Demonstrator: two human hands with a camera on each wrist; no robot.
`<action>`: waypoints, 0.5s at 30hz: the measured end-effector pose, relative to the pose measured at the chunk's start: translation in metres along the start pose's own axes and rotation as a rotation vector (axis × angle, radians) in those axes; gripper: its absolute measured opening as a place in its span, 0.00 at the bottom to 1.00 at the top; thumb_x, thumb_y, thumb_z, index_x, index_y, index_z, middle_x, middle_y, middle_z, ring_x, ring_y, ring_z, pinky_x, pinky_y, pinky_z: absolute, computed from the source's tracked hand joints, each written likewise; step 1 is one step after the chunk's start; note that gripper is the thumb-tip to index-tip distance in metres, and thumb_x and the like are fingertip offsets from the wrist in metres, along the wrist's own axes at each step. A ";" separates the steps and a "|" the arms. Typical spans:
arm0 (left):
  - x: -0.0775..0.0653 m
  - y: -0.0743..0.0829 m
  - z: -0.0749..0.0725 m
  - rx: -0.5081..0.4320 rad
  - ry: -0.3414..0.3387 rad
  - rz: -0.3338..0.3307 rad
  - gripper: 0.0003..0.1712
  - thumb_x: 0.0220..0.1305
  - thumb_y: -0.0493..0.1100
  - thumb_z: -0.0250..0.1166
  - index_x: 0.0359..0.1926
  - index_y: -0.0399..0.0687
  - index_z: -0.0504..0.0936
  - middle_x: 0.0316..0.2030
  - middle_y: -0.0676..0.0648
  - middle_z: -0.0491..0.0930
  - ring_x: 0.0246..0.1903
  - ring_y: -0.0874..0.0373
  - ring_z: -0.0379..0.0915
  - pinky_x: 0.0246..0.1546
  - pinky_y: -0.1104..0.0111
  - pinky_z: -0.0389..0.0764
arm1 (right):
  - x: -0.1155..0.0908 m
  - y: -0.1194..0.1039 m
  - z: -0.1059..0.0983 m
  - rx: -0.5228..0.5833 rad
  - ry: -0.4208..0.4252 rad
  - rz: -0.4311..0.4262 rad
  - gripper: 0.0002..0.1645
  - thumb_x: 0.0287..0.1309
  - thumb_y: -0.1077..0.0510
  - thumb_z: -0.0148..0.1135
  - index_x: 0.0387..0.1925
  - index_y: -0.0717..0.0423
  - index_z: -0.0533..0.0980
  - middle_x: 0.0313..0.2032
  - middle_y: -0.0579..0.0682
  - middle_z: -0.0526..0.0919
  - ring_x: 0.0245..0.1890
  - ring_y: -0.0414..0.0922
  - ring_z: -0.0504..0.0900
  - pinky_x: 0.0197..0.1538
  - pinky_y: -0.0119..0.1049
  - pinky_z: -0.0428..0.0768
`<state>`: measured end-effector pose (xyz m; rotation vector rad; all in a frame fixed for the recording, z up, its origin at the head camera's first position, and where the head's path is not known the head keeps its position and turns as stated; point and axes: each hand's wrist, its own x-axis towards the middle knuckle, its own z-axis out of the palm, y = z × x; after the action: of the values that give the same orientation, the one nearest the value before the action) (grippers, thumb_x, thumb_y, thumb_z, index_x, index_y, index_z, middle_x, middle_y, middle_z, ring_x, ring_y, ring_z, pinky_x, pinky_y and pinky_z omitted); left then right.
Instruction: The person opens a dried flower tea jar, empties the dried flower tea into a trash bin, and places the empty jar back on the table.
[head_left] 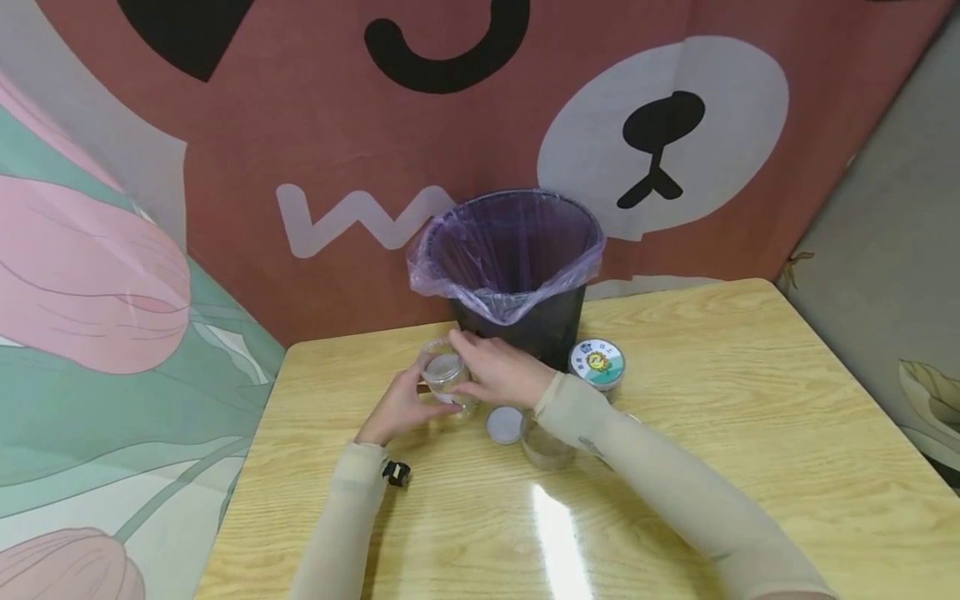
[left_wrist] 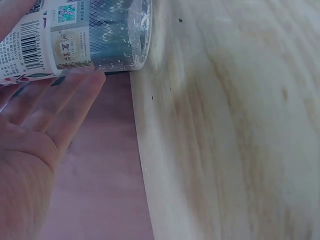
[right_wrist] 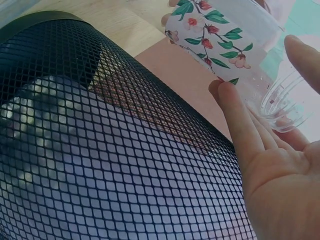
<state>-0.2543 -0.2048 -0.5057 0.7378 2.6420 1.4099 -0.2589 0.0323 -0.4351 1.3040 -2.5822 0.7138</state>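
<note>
The jar (head_left: 444, 368) is held between both hands over the table (head_left: 720, 400), just in front of the bin (head_left: 551, 337). The step in hand is judged to be work at the jar's top: the body is steadied by the left hand (head_left: 401, 408), while the clear rim (right_wrist: 285, 105) is grasped by the right hand (head_left: 501, 367). Whether a lid or only the mouth is grasped there cannot be told. What seems to be called for next is a firm left grip on the body, with force applied at the top by the right.

The left forearm is extended forward, the jar's side being cupped between thumb and fingers. The right forearm is slanted inward above the cup (head_left: 547, 450), the rim being spanned by thumb and fingers. Beside the cup, a disc (head_left: 506, 425) is laid flat.
</note>
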 end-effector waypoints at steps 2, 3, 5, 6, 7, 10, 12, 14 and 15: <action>0.001 -0.002 0.001 0.000 0.003 -0.001 0.50 0.51 0.44 0.84 0.73 0.52 0.69 0.62 0.47 0.81 0.61 0.48 0.78 0.60 0.50 0.82 | 0.001 0.000 0.000 0.001 -0.009 0.006 0.34 0.59 0.49 0.76 0.55 0.59 0.66 0.42 0.52 0.81 0.28 0.43 0.82 0.31 0.31 0.83; 0.001 -0.002 0.001 0.001 0.004 -0.003 0.51 0.51 0.44 0.84 0.74 0.52 0.69 0.62 0.47 0.81 0.61 0.48 0.78 0.60 0.50 0.82 | 0.001 0.000 0.000 0.001 -0.016 0.010 0.34 0.59 0.50 0.76 0.55 0.59 0.66 0.42 0.52 0.81 0.27 0.43 0.82 0.31 0.31 0.83; 0.001 -0.003 0.002 0.001 0.001 -0.002 0.52 0.51 0.45 0.84 0.74 0.52 0.68 0.62 0.47 0.81 0.60 0.48 0.79 0.60 0.50 0.82 | 0.001 -0.001 0.000 -0.002 -0.031 0.018 0.34 0.59 0.50 0.76 0.56 0.60 0.66 0.42 0.52 0.81 0.27 0.43 0.82 0.31 0.31 0.83; 0.001 -0.004 0.002 0.002 0.000 -0.006 0.52 0.50 0.45 0.84 0.75 0.51 0.67 0.61 0.47 0.81 0.60 0.48 0.79 0.60 0.51 0.82 | 0.001 -0.001 0.000 -0.007 -0.036 0.021 0.34 0.59 0.50 0.76 0.56 0.60 0.66 0.42 0.52 0.81 0.27 0.43 0.82 0.31 0.31 0.83; 0.001 -0.004 0.003 0.002 -0.002 -0.006 0.53 0.50 0.45 0.84 0.75 0.51 0.67 0.61 0.47 0.81 0.59 0.48 0.79 0.60 0.51 0.82 | 0.001 -0.002 0.000 -0.011 -0.041 0.023 0.35 0.59 0.50 0.76 0.56 0.61 0.66 0.42 0.52 0.81 0.27 0.43 0.82 0.31 0.31 0.83; 0.002 -0.005 0.003 0.005 -0.003 -0.017 0.53 0.51 0.45 0.84 0.75 0.50 0.67 0.61 0.47 0.81 0.59 0.48 0.80 0.60 0.51 0.82 | 0.001 -0.002 0.001 -0.023 -0.041 0.027 0.35 0.59 0.50 0.76 0.56 0.61 0.66 0.41 0.52 0.80 0.26 0.42 0.81 0.30 0.32 0.83; 0.002 -0.006 0.003 0.017 0.001 -0.024 0.53 0.50 0.44 0.84 0.75 0.50 0.67 0.61 0.47 0.81 0.59 0.49 0.79 0.61 0.51 0.82 | 0.002 -0.002 0.002 -0.034 -0.033 0.027 0.35 0.59 0.50 0.76 0.56 0.61 0.66 0.40 0.52 0.80 0.25 0.42 0.80 0.30 0.32 0.82; 0.002 -0.007 0.003 0.030 0.003 -0.034 0.52 0.51 0.45 0.84 0.75 0.52 0.67 0.61 0.49 0.81 0.60 0.50 0.79 0.61 0.52 0.81 | 0.002 -0.002 0.002 -0.037 -0.029 0.032 0.35 0.59 0.51 0.77 0.56 0.61 0.65 0.40 0.52 0.80 0.25 0.42 0.81 0.29 0.33 0.83; 0.002 -0.007 0.003 0.035 0.003 -0.036 0.52 0.51 0.46 0.84 0.75 0.53 0.67 0.61 0.49 0.81 0.60 0.50 0.79 0.62 0.52 0.81 | 0.002 -0.003 0.002 -0.038 -0.029 0.038 0.35 0.59 0.51 0.77 0.56 0.61 0.65 0.40 0.52 0.80 0.25 0.43 0.81 0.29 0.33 0.83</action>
<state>-0.2579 -0.2052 -0.5127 0.6886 2.6752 1.3600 -0.2575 0.0288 -0.4357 1.2669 -2.6359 0.6533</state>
